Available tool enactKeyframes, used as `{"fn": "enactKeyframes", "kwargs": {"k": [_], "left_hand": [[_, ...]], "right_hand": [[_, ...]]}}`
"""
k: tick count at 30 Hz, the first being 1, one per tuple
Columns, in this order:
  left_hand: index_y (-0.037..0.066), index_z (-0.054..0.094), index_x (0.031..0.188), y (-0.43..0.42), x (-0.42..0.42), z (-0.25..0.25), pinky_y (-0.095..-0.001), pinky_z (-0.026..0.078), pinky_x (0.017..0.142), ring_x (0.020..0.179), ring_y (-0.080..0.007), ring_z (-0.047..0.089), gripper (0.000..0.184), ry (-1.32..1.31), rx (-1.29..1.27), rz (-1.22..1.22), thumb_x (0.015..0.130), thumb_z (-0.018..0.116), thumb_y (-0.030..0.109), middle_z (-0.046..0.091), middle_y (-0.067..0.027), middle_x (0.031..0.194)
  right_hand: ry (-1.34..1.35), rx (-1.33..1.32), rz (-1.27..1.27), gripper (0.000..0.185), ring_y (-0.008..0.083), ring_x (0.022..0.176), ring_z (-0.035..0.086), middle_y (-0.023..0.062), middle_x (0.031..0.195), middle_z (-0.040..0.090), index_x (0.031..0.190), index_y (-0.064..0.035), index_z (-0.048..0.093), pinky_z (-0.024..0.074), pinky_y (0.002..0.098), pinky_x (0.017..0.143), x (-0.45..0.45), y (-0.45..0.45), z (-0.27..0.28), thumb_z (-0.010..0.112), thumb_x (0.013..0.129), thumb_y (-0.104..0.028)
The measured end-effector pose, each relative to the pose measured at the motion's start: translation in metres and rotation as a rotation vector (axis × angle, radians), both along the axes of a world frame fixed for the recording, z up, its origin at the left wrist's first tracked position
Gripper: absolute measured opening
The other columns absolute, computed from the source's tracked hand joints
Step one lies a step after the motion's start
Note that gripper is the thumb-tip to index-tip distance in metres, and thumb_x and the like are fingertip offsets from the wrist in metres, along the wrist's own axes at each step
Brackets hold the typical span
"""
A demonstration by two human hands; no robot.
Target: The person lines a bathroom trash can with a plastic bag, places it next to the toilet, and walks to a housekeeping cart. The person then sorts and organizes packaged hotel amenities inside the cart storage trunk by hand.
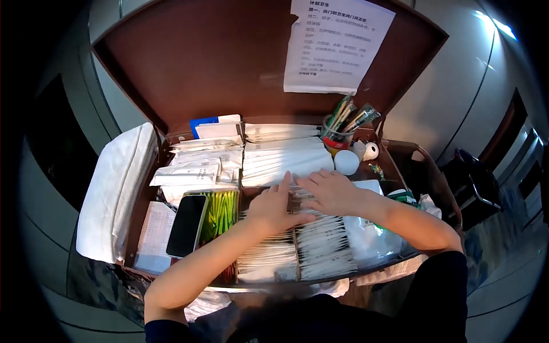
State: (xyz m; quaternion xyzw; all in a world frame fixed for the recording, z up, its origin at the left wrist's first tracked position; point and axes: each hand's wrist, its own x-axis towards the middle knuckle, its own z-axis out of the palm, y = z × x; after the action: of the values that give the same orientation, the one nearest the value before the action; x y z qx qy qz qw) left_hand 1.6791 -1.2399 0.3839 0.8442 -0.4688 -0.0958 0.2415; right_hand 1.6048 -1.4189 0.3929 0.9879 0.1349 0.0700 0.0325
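Note:
Rows of thin white paper packets (326, 246) fill the front middle compartments of a brown lidded case. My left hand (271, 208) lies over the packets from the left, fingers stretched forward and thumb pointing right. Beside it, my right hand (329, 193) reaches in from the right, its fingers spread over the back end of the same rows. Both hands look open; whether a fingertip pinches a packet is hidden. Just behind the fingers is a stack of larger white packets (283, 160). Left of my left hand are green packets (220, 214) and a black-screened phone (187, 226).
The raised lid (211, 63) carries a printed sheet (337, 46). A cup (336, 140) of wrapped sticks and a white round lid (346, 162) stand at the back right. White folded cloth (114, 194) hangs over the left side. Clear plastic packs (374, 243) fill the front right.

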Motion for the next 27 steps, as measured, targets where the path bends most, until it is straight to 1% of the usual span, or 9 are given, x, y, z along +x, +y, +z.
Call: {"fn": "enactKeyframes", "kwargs": {"k": [2, 4, 7, 12, 14, 15, 18, 19, 27], "left_hand": [[-0.002, 0.021, 0.133, 0.0, -0.007, 0.0, -0.0379, 0.04, 0.088, 0.107, -0.033, 0.048, 0.105, -0.407, 0.065, 0.011, 0.063, 0.059, 0.066, 0.047, -0.021, 0.118], [-0.005, 0.024, 0.131, 0.0, -0.011, 0.006, -0.0374, 0.036, 0.092, 0.11, -0.0316, 0.045, 0.105, -0.341, 0.112, -0.002, 0.063, 0.057, 0.068, 0.046, -0.0206, 0.118], [-0.013, 0.026, 0.127, -0.008, -0.007, -0.014, -0.0378, 0.023, 0.103, 0.124, -0.0336, 0.031, 0.106, -0.552, 0.023, -0.126, 0.066, 0.048, 0.071, 0.035, -0.0265, 0.129], [-0.007, 0.026, 0.13, -0.014, 0.011, 0.003, -0.0399, 0.022, 0.104, 0.127, -0.0334, 0.026, 0.095, -0.301, 0.246, -0.185, 0.075, 0.039, 0.069, 0.03, -0.0263, 0.133], [-0.002, 0.033, 0.129, 0.005, 0.022, 0.044, -0.0367, 0.032, 0.098, 0.118, -0.033, 0.04, 0.08, -0.036, -0.117, -0.019, 0.078, 0.051, 0.056, 0.039, -0.0245, 0.127], [-0.003, 0.036, 0.127, 0.009, 0.044, 0.04, -0.0383, 0.033, 0.096, 0.116, -0.0339, 0.042, 0.074, -0.13, -0.429, 0.018, 0.08, 0.05, 0.053, 0.044, -0.0231, 0.124], [-0.003, 0.049, 0.115, 0.053, 0.052, 0.077, -0.0291, 0.039, 0.087, 0.104, -0.0211, 0.052, 0.05, 0.044, -0.795, 0.103, 0.085, 0.052, 0.037, 0.056, -0.0157, 0.111], [-0.003, 0.052, 0.111, 0.063, 0.051, 0.074, -0.029, 0.04, 0.086, 0.1, -0.021, 0.054, 0.044, 0.058, -0.747, 0.126, 0.085, 0.054, 0.033, 0.058, -0.0149, 0.107], [-0.002, 0.061, 0.096, 0.122, 0.017, 0.025, -0.0252, 0.042, 0.08, 0.089, -0.0151, 0.057, 0.018, 0.171, -0.768, 0.3, 0.081, 0.058, 0.009, 0.063, -0.0096, 0.094]], "right_hand": [[-0.012, 0.004, -0.02, 0.058, 0.0312, 0.104, 0.048, 0.0162, 0.111, 0.05, 0.124, 0.0005, 0.037, 0.0394, 0.0414, 0.087, -0.008, 0.005, 0.006, 0.053, 0.081, -0.035], [-0.228, 0.016, 0.038, 0.07, 0.0328, 0.121, 0.034, 0.0195, 0.128, 0.037, 0.13, 0.0018, 0.028, 0.0287, 0.0447, 0.099, -0.017, 0.006, 0.002, 0.052, 0.081, -0.042], [-0.1, -0.021, 0.03, 0.075, 0.032, 0.129, 0.021, 0.0193, 0.138, 0.024, 0.132, 0.0035, 0.024, 0.0171, 0.043, 0.105, -0.025, 0.006, -0.018, 0.05, 0.081, -0.045], [0.049, -0.012, -0.017, 0.073, 0.0316, 0.131, 0.017, 0.0178, 0.14, 0.021, 0.13, 0.0045, 0.028, 0.0133, 0.0461, 0.105, -0.021, 0.006, -0.013, 0.044, 0.083, -0.049], [-0.163, -0.016, -0.006, 0.065, 0.032, 0.13, 0.018, 0.0147, 0.139, 0.024, 0.127, 0.0006, 0.034, 0.0136, 0.0484, 0.104, -0.02, 0.009, -0.001, 0.046, 0.084, -0.046], [-0.412, 0.059, 0.053, 0.049, 0.0305, 0.12, 0.036, 0.0117, 0.125, 0.044, 0.116, -0.0044, 0.049, 0.0258, 0.045, 0.099, -0.018, 0.013, 0.01, 0.053, 0.081, -0.039], [-0.101, 0.372, 0.158, 0.029, 0.0283, 0.099, 0.051, 0.0092, 0.102, 0.058, 0.098, -0.0067, 0.06, 0.0387, 0.0404, 0.085, -0.011, 0.025, 0.043, 0.055, 0.081, -0.029], [-0.159, 0.463, 0.246, 0.018, 0.025, 0.08, 0.056, 0.006, 0.078, 0.061, 0.085, -0.008, 0.063, 0.0421, 0.0367, 0.072, 0.001, 0.034, 0.034, 0.055, 0.081, -0.024], [0.356, 0.297, 0.166, 0.033, 0.0254, 0.085, 0.059, 0.0095, 0.092, 0.064, 0.094, -0.0089, 0.065, 0.0442, 0.0346, 0.075, 0.058, 0.069, 0.014, 0.06, 0.073, -0.034]]}}
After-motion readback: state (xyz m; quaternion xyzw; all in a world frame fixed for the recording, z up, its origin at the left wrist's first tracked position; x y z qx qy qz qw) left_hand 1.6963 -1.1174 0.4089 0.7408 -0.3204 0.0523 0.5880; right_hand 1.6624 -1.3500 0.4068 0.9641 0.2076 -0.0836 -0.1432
